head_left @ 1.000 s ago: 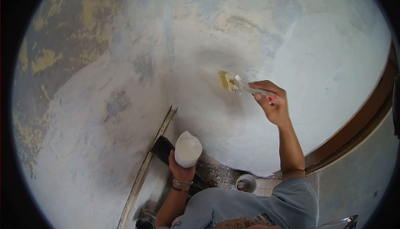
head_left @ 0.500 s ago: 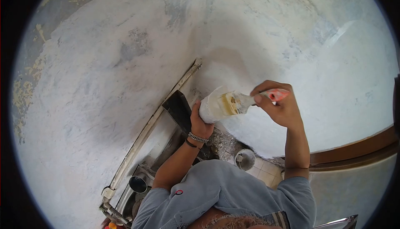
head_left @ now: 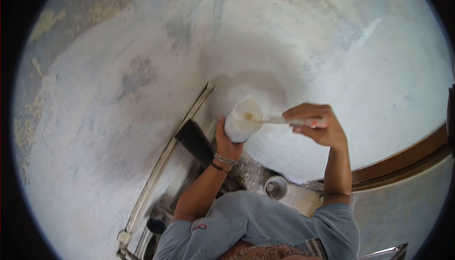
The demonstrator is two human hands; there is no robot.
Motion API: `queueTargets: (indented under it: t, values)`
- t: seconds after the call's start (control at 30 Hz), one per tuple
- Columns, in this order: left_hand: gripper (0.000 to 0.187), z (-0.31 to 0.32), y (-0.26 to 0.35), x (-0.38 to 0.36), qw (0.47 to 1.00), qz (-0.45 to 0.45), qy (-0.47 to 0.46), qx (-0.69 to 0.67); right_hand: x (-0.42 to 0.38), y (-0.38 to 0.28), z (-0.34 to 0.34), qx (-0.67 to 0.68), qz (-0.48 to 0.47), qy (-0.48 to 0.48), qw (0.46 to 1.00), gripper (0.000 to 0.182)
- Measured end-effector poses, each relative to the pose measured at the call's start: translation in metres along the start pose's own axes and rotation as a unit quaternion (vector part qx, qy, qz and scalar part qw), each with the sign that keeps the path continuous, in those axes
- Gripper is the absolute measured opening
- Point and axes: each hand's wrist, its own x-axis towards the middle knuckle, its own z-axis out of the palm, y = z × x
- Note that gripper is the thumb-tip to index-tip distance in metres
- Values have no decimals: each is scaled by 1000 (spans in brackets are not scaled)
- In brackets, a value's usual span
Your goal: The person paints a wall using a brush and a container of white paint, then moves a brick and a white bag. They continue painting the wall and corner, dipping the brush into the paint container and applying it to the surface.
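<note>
Though label-less, cup (head_left: 239, 126), brush (head_left: 279, 119) inside.

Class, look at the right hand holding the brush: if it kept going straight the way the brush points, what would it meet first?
The right hand points its brush leftward into the white container held by the left hand, so the container's inside comes first; depth is unclear.

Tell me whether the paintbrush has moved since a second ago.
Yes. The paintbrush has left the wall and come down to the white container in the left hand; its bristles now dip inside, the right hand holding it.
</note>
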Motion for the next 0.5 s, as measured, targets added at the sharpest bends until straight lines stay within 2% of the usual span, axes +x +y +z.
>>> queueTargets:
  t: [0.07,0.17,0.3,0.4,0.5]
  values:
    - [57,8,2,6,1000,-3,-27,12,-6,-4,-3,24,7,-10,1000,25]
    - [59,26,2,17,1000,-24,-20,4,-16,-2,1,92,7,33,995,24]
    - [60,50,2,32,999,-19,-31,14,-19,8,5,79,-11,140,987,22]
    - [59,72,1,37,999,-10,-34,25,-13,-4,-11,35,-20,185,982,24]
    - [59,85,2,40,999,-17,-49,15,-11,-10,-32,4,-53,158,986,28]
